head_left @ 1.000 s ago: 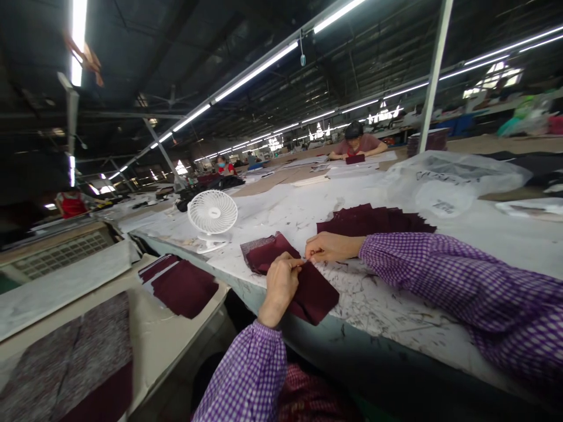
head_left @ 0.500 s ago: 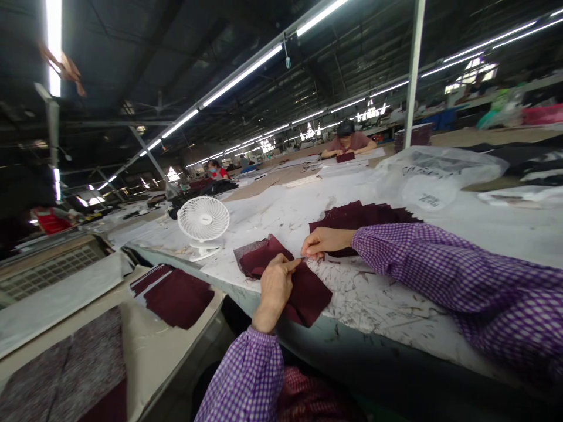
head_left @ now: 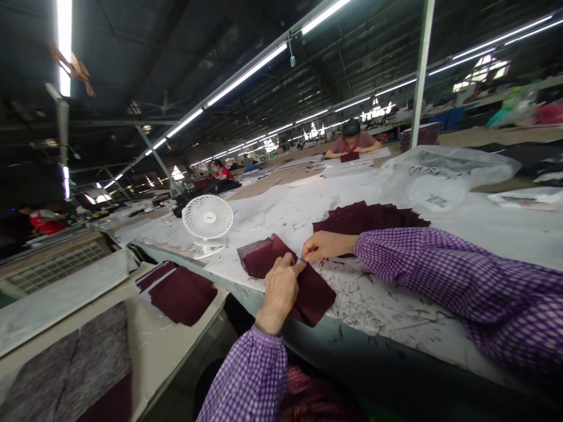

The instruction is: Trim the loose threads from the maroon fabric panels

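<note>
A maroon fabric piece (head_left: 314, 293) lies on the white tabletop near its front edge, its far left corner showing a speckled grey side. My left hand (head_left: 280, 287) rests on this piece, pressing it down, with the index finger stretched toward its right edge. At that edge my right hand (head_left: 323, 245) has its fingertips pinched together, close to the left index finger. Whatever is between those fingertips is too small to make out. Behind my right wrist, a fanned row of maroon pieces (head_left: 369, 217) lies on the table.
A white fan (head_left: 207, 217) stands left of the fabric. Maroon pieces (head_left: 182, 293) lie on a lower surface at left. A clear plastic bag (head_left: 448, 170) is at the right back. Thread scraps litter the table, and a person (head_left: 352, 140) leans over its far side.
The whole view has shifted slightly. My right fingers are more tightly pinched at the fabric edge, while my left hand remains on the piece.
</note>
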Available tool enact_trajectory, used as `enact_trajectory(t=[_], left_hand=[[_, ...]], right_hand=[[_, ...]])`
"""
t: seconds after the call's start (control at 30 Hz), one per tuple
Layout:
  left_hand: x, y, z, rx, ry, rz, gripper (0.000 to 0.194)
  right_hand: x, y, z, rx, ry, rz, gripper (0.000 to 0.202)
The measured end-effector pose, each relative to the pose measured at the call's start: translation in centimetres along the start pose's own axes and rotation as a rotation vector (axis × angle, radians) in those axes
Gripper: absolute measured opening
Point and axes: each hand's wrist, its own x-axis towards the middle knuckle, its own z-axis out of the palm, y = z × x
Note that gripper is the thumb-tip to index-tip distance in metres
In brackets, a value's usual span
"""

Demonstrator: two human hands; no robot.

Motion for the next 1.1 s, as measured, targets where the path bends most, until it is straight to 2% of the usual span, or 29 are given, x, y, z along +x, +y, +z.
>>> enact_trajectory(t=[0.3, 0.6, 0.7, 0.8, 0.87, 0.97, 1.1], left_hand=[[-0.1, -0.1, 0.1, 0.019, 0.030, 0.009, 0.037], [-0.2, -1.5, -0.4, -0.331, 0.087, -0.094, 0.019], [0.0, -1.9, -0.4, -0.560, 0.127, -0.197, 0.015], [1.0, -1.8, -0.5, -0.877, 0.111, -0.410, 0.014], [2.0, -1.3, -0.6, -0.969, 0.088, -0.517, 0.017], [3.4, -0.2, -0.7, -0.758, 0.075, -0.540, 0.017], [3.9, 0.9, -0.6, -0.408, 0.033, -0.566, 0.021]], right_hand=[[0.4, -0.1, 0.7, 0.105, 0.048, 0.094, 0.025], [0.1, -1.4, 0.3, -0.082, 0.069, 0.106, 0.018], [-0.1, -1.5, -0.7, -0.131, 0.159, 0.126, 0.018], [-0.4, -2.4, -2.0, -0.064, 0.247, 0.075, 0.020], [-0.5, -3.1, -2.7, -0.020, 0.329, 0.021, 0.020], [-0.5, -3.6, -2.7, -0.041, 0.391, -0.047, 0.018], [-0.2, -3.3, -1.4, -0.180, 0.255, -0.067, 0.024]])
